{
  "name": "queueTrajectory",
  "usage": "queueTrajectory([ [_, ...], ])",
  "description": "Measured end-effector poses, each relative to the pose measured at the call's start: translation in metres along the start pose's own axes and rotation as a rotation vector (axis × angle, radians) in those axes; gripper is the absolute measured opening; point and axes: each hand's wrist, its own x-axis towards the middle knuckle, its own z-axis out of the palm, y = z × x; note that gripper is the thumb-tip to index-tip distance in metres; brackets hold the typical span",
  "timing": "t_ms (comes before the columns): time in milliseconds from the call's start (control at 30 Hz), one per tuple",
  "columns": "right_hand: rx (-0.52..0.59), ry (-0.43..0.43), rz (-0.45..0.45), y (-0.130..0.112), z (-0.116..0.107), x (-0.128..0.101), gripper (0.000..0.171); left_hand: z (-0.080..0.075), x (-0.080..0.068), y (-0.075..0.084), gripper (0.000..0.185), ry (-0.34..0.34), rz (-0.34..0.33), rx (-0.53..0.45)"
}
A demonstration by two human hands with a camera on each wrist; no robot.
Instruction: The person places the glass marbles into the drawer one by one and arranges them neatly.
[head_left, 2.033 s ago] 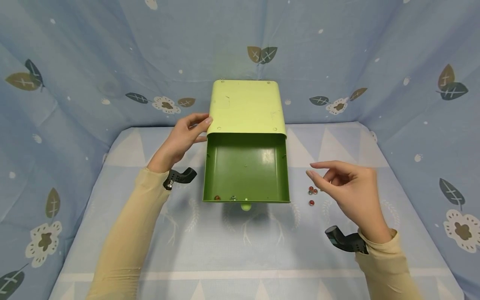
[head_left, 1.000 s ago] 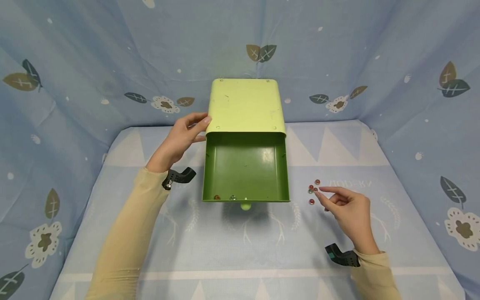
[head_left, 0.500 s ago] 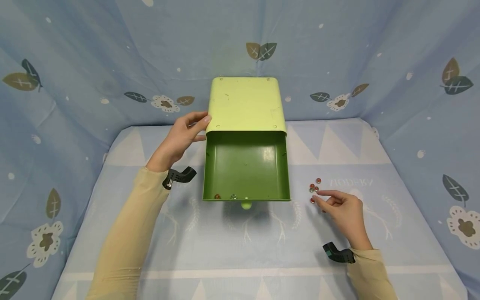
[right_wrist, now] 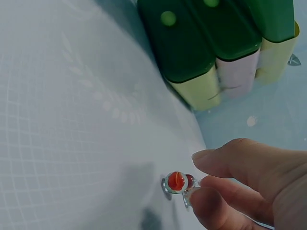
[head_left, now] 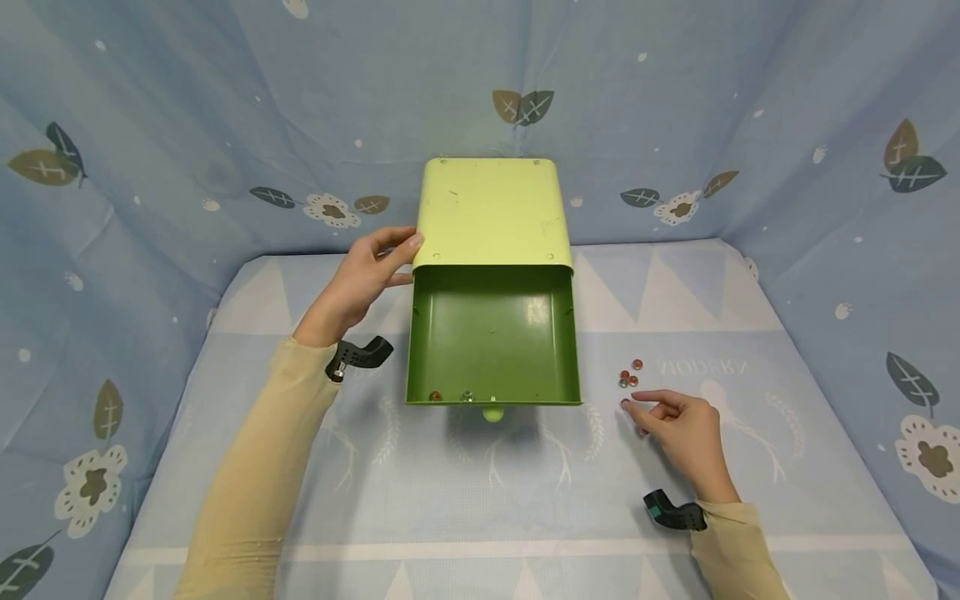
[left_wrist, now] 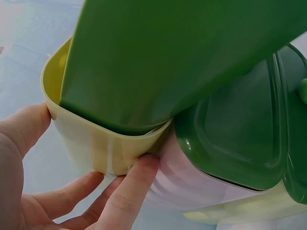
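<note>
My left hand (head_left: pixel 362 279) grips the upper left corner of a yellow-green drawer cabinet (head_left: pixel 491 208), thumb on one face and fingers on another; the left wrist view shows the same hold. The green top drawer (head_left: pixel 491 333) is pulled out. A reddish marble (head_left: pixel 435 397) and a clear one (head_left: pixel 468 396) lie along its front wall. On the table, my right hand (head_left: pixel 686 433) is low beside a red marble (head_left: pixel 625 403), thumb and forefinger apart around it. In the right wrist view, glass marbles (right_wrist: pixel 176 182) sit just past the fingertips; contact cannot be told.
Several more marbles (head_left: pixel 628 379) lie in a loose group on the table (head_left: pixel 480 500) right of the cabinet. Below the open drawer, the left wrist view shows a closed drawer in a pink body (left_wrist: pixel 196 179). Patterned blue cloth (head_left: pixel 480 83) hangs behind.
The right hand has come down to the table and, within the last second, shifted toward the nearest marble. An additional marble has appeared behind the group. The left hand has stayed on the cabinet.
</note>
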Motion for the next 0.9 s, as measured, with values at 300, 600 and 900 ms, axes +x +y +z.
queueTrajectory([
  [300, -0.021, -0.02, 0.019, 0.009, 0.005, 0.001, 0.024, 0.001, 0.001, -0.001, 0.068, 0.001, 0.003, -0.008],
  [600, -0.033, -0.019, 0.032, 0.015, 0.007, 0.003, 0.024, 0.002, 0.001, -0.001, 0.067, 0.007, 0.007, -0.013],
  [900, -0.04, 0.022, -0.001, 0.013, 0.011, 0.005, 0.024, 0.002, 0.0, 0.0, 0.068, 0.0, 0.003, 0.0],
])
